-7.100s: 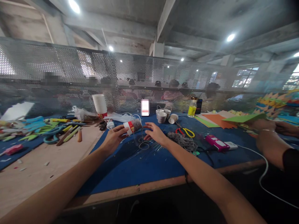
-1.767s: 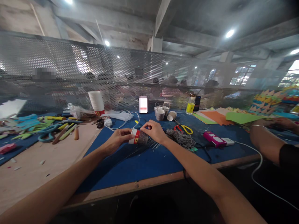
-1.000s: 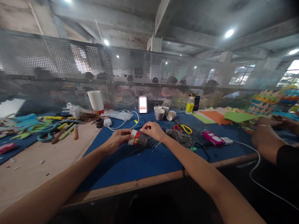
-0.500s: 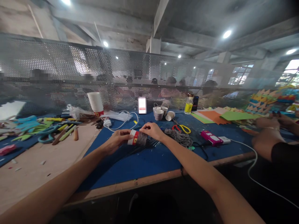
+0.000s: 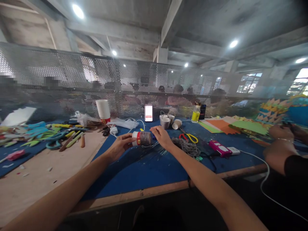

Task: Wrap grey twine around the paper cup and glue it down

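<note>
My left hand (image 5: 122, 144) grips a paper cup (image 5: 135, 138), white with a red and yellow band, lying on its side above the blue table. Grey yarn (image 5: 145, 138) is wound around the cup's right-hand part. Just right of the cup, my right hand (image 5: 160, 136) is closed in a pinch; a thin strand runs from the cup toward it, though the fingertips show little detail. Beyond my right wrist lies a loose heap of grey yarn (image 5: 189, 147). Small yarn-covered cups (image 5: 165, 122) stand farther back, one tipped over (image 5: 176, 124).
Yellow-and-red-handled scissors (image 5: 191, 138) lie behind the heap. A pink device (image 5: 219, 148) with a white cable, a yellow-labelled bottle (image 5: 196, 113) and coloured paper (image 5: 222, 125) are on the right. Stacked paper cups (image 5: 103, 109), a lit phone (image 5: 148, 113) and tools (image 5: 54, 140) are also around. Another person's arm (image 5: 279, 149) reaches in.
My right hand has moved off the wound cup slightly to the right, uncovering more of the yarn winding. My left hand still holds the cup. The view has tilted slightly up.
</note>
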